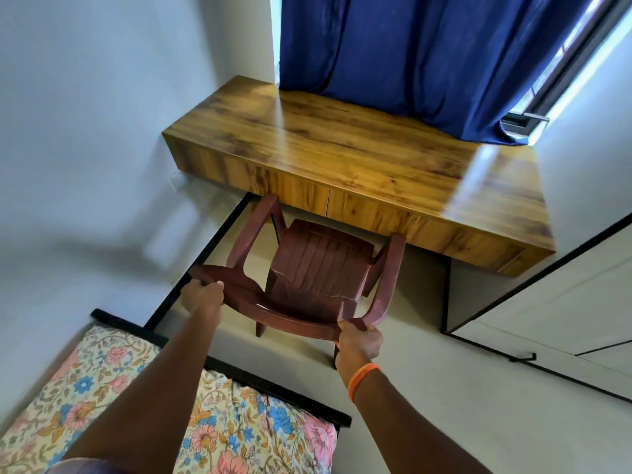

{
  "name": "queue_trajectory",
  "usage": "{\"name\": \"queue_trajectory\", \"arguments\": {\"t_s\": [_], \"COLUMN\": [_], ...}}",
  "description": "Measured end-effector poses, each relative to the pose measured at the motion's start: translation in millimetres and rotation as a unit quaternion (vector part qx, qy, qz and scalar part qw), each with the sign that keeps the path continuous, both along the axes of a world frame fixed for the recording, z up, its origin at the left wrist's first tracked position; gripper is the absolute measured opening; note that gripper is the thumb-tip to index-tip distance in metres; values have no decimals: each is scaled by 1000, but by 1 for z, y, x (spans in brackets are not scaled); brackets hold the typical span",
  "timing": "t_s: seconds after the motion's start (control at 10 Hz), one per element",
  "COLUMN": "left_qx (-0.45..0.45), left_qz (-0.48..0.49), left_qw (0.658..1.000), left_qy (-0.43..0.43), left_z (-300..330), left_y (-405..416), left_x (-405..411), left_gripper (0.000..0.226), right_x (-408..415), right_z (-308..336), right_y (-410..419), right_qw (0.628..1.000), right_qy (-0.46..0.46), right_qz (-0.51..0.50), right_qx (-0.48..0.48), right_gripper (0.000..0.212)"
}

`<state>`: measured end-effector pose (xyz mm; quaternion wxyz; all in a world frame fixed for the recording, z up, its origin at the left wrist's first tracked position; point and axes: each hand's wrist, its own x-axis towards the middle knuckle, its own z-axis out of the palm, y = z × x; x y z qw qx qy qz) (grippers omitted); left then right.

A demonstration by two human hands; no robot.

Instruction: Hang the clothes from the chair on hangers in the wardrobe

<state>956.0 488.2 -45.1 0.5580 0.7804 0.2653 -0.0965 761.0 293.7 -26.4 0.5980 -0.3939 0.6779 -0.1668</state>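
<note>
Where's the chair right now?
In the head view's centre, the chair stands before the wooden desk, its back gripped by the left hand and right hand.

We count one maroon plastic chair (318, 271), one wooden table (359, 159), one blue curtain (427, 59), one floral-covered bed (102, 388), two hands, left hand (201, 295) and right hand (360, 343), and one orange wristband (362, 376).
</note>
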Motion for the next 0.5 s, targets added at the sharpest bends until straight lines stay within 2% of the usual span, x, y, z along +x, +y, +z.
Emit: {"name": "queue_trajectory", "arguments": {"t_s": [0.1,0.2,0.4,0.5], "left_qx": [-9,-47,-143,-104], "left_qz": [3,5,-40,-59], "left_qw": [1000,999,989,993], "left_qy": [-11,-22,-14,-12], "left_z": [9,20,30,35], "left_y": [-2,-4,-8,-13], "left_x": [-7,-16,-41,-74], "left_gripper": [12,15,41,36], "right_x": [2,1,-8,-17], "right_z": [-2,-4,4,-16], "right_y": [1,1,-22,-28], "right_qw": [1000,999,984,976], "right_qy": [12,15,-85,14], "right_qz": [12,39,130,216], "right_qx": [-7,6,88,11], "right_gripper": [39,38,36,68]}}
